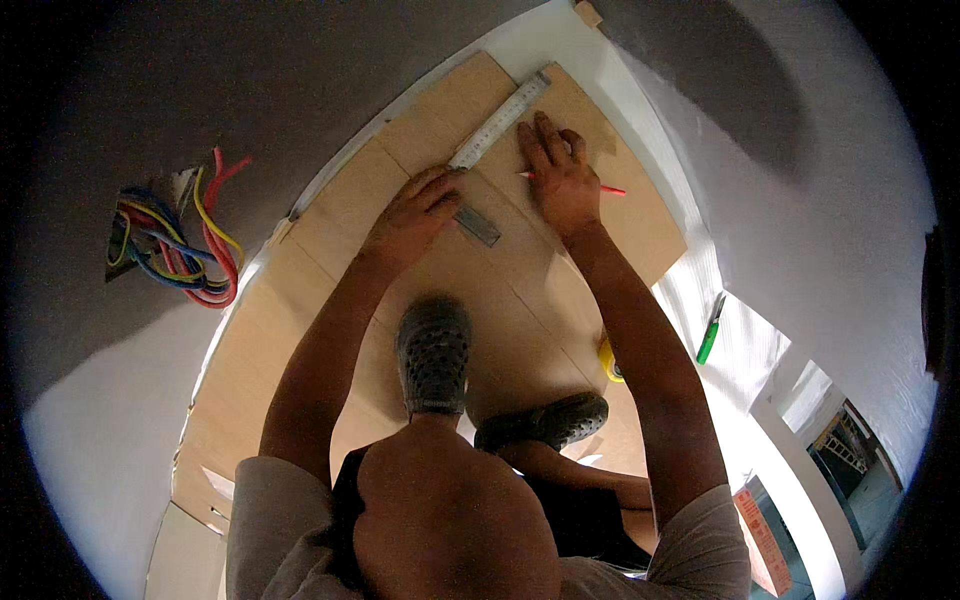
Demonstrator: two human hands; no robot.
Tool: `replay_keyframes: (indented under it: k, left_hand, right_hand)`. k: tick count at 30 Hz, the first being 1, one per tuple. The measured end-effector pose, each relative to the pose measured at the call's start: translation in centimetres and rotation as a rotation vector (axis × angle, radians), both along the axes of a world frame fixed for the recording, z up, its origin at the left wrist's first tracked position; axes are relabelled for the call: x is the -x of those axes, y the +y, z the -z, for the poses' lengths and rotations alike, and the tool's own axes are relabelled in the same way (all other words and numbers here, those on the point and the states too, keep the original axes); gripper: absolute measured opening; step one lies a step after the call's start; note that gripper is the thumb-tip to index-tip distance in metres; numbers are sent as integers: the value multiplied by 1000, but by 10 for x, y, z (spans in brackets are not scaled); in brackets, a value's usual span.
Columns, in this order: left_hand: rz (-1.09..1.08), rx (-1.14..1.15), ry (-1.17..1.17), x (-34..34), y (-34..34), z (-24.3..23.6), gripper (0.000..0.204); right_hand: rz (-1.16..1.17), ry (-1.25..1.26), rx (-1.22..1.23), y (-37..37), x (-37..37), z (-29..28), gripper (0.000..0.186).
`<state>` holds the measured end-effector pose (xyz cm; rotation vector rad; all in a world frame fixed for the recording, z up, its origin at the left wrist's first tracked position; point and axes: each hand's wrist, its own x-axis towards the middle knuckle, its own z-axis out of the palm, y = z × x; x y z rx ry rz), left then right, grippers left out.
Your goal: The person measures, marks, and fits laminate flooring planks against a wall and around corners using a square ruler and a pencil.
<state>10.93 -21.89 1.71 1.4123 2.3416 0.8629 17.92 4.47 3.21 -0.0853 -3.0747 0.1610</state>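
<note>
Grey cloth sleeves [285, 525] frame a rounded bare knee [455, 500], and beyond it two dark clogs [435, 350], pierced with round holes, rest on smooth tan floor panels [270, 290] with thin, straight seams. Ahead of them, the left grip [415, 215] is bent over a metal square [505, 118], grasping it where its flat, graduated blade should meet the plain grey stock; the fingers hide that joint. The square lies on the panels, its blade slanting away to the right and reaching a loose-edged tan board [640, 225]. Over this board the right grip [565, 195] spreads its longer fingers, a slim red pencil [612, 189] crossing beneath the hand; I cannot tell whether it is pinched. Near the right forearm sit a yellow roll [611, 360] and a slender green cutter [710, 330], the latter on bright white, finely ribbed sheeting [690, 290]. Matte grey wall [300, 90] rises at the left, where glossy red, blue and yellow cables [185, 250] spill from an opening. Farther off at the right, a ladder [845, 445] shows through a gap.
</note>
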Motion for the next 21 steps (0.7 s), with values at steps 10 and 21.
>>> replay_keyframes:
  k: [10, 21]
  left_hand:
    - [90, 62, 2, 14, 3, 2, 29]
    - [56, 175, -26, 15, 4, -7, 36]
  right_hand:
    - [32, -77, -31, -6, 7, -7, 73]
    - [40, -67, -45, -6, 8, -8, 71]
